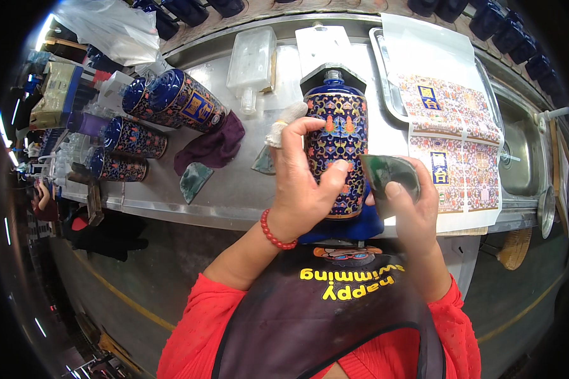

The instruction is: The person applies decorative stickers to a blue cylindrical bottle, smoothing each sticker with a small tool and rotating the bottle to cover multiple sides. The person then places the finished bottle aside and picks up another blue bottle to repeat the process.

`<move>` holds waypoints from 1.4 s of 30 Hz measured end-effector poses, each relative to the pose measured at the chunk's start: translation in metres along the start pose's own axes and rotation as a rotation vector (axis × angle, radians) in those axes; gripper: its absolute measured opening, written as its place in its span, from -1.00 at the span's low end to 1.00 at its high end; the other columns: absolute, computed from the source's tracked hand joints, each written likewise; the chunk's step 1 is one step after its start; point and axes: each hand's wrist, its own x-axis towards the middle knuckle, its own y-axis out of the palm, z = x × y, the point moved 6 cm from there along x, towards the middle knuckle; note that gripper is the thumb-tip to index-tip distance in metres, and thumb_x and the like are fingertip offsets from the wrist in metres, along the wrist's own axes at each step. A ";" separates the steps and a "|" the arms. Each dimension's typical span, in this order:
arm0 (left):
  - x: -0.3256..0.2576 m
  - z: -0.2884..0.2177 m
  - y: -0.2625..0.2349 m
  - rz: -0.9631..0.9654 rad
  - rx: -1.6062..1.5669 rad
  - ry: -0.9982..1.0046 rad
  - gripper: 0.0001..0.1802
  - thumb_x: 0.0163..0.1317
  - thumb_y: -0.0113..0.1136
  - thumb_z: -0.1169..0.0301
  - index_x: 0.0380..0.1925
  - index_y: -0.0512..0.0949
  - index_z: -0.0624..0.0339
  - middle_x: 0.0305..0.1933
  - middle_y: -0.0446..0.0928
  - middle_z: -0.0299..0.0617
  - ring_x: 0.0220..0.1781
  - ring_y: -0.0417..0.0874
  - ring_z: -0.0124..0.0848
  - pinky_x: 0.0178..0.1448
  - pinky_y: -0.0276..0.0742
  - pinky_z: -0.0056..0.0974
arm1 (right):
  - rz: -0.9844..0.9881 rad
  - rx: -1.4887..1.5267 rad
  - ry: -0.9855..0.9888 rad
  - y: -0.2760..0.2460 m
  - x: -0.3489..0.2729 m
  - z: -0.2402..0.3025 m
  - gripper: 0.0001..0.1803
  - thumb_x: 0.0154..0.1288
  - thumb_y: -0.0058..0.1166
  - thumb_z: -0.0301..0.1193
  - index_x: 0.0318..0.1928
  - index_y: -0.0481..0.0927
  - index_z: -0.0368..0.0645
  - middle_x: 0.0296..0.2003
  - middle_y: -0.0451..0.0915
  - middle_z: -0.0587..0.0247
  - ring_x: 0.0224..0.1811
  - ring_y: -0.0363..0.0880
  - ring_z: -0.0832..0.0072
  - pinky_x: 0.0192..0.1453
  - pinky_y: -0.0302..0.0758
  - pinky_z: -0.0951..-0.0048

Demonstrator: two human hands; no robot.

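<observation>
As left hand [300,186] touches bottle [342,142], right [418,211] (scraper [385,169])

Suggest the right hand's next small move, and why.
Probably press the green scraper lightly along the patterned bottle's right side: the right hand holds it close by that edge, and the left hand has the bottle, thumb on its front. Whether the scraper already touches is hard to tell.
</observation>
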 end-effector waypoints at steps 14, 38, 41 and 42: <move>-0.007 0.016 -0.003 -0.009 -0.093 -0.032 -0.21 0.20 0.33 0.31 0.36 0.21 0.38 0.29 0.31 0.10 0.32 0.33 -0.13 0.49 0.16 -0.09 | -0.104 -0.128 -0.182 -0.013 0.002 -0.002 -0.71 0.39 0.16 -0.53 0.09 0.54 -0.31 -0.21 0.68 0.29 -0.24 0.56 0.65 -0.12 0.52 0.58; -0.045 -0.044 0.011 0.180 0.962 0.523 -0.27 0.54 -0.31 -0.27 0.32 0.58 -0.08 0.14 0.69 -0.32 0.51 0.24 -0.07 0.62 -0.48 0.31 | -0.104 -0.042 -0.086 -0.021 0.009 -0.017 -0.69 0.39 0.18 -0.52 0.10 0.53 -0.29 -0.17 0.65 0.34 -0.14 0.54 0.66 -0.02 0.51 0.58; -0.047 -0.039 0.003 0.143 0.901 0.481 -0.26 0.53 -0.31 -0.27 0.34 0.56 -0.06 0.24 0.62 -0.26 0.50 0.21 -0.05 0.60 -0.42 0.35 | -0.096 -0.041 -0.086 -0.022 0.008 -0.018 -0.69 0.39 0.17 -0.53 0.11 0.53 -0.29 -0.17 0.65 0.33 -0.13 0.54 0.67 -0.02 0.51 0.57; -0.049 -0.039 -0.003 0.110 0.845 0.472 -0.25 0.53 -0.31 -0.28 0.34 0.56 -0.03 0.26 0.60 -0.22 0.50 0.20 -0.05 0.61 -0.40 0.32 | -0.098 -0.079 -0.116 -0.023 0.007 -0.016 -0.67 0.39 0.17 -0.54 0.13 0.53 -0.29 -0.15 0.65 0.28 -0.13 0.55 0.62 -0.01 0.52 0.54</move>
